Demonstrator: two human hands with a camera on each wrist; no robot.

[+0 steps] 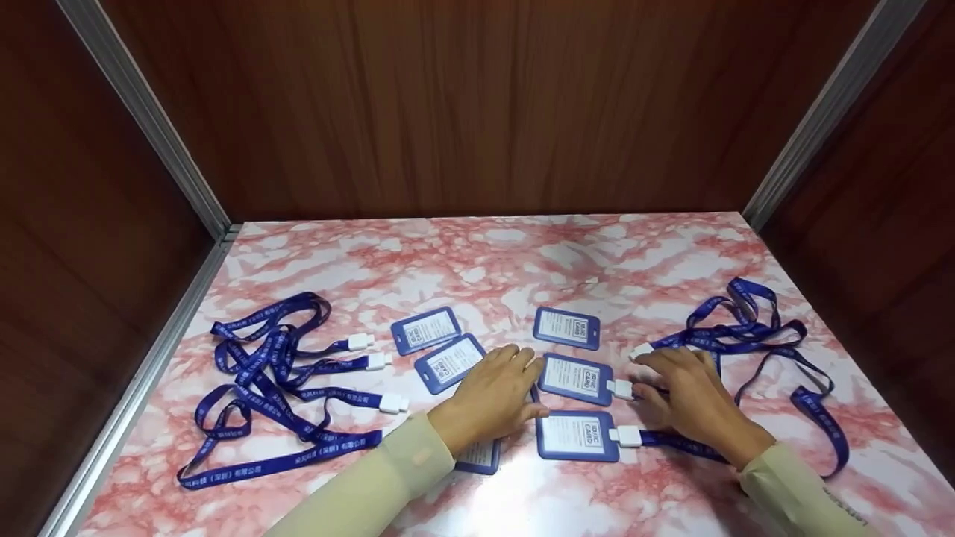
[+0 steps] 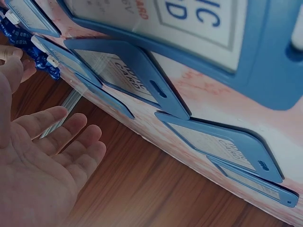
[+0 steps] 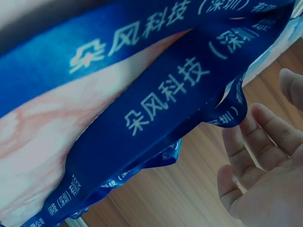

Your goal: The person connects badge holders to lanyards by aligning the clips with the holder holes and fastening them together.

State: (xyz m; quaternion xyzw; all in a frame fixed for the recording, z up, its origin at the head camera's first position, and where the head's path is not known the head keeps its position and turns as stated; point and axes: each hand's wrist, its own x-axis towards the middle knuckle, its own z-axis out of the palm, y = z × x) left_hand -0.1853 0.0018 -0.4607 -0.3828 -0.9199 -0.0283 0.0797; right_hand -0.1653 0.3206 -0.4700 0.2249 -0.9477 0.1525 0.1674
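Observation:
My left hand [image 1: 492, 391] hovers over the left column of blue card holders, partly hiding them; its fingers look relaxed and spread in the left wrist view, with nothing in the palm. Beside its fingertips lies a card holder [image 1: 576, 379] joined to a white clip [image 1: 621, 388]. Below that, another card holder [image 1: 578, 436] is joined to a lanyard clip [image 1: 627, 435]. At the top of this column a card holder [image 1: 567, 328] lies unattached. My right hand [image 1: 686, 388] is over the blue lanyards, its fingertips near a loose white clip [image 1: 640, 351]. Its fingers look loosely bent and hold nothing visible.
Several blue lanyards [image 1: 276, 388] with white clips lie tangled at the left. More lanyards [image 1: 746, 317] lie at the right. Two card holders rest left of centre, one upper [image 1: 427, 330], one lower [image 1: 450, 363]. Brown wood panels [image 1: 477, 112] wall in the marbled table [image 1: 462, 261].

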